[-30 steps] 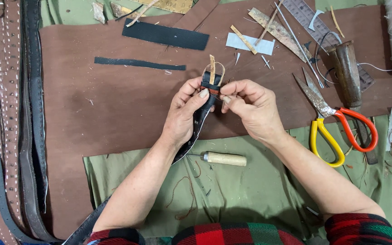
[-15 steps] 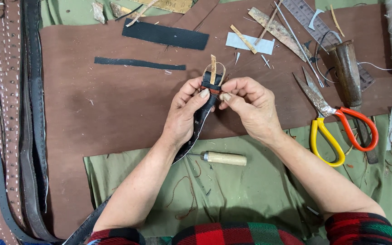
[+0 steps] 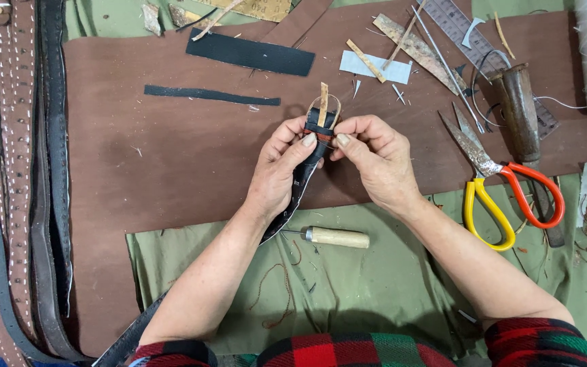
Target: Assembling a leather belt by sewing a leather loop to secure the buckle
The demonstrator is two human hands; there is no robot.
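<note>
Both hands pinch the dark leather strap (image 3: 310, 160) mid-counter over the brown leather sheet (image 3: 171, 170): left hand (image 3: 283, 170) clamps its body, right hand (image 3: 375, 160) grips the end by the buckle ring (image 3: 324, 109), possibly threading a tan strip. Strap looks light, flexible, grippy; hold near the ring. Awl (image 3: 334, 237) lies just below.
</note>
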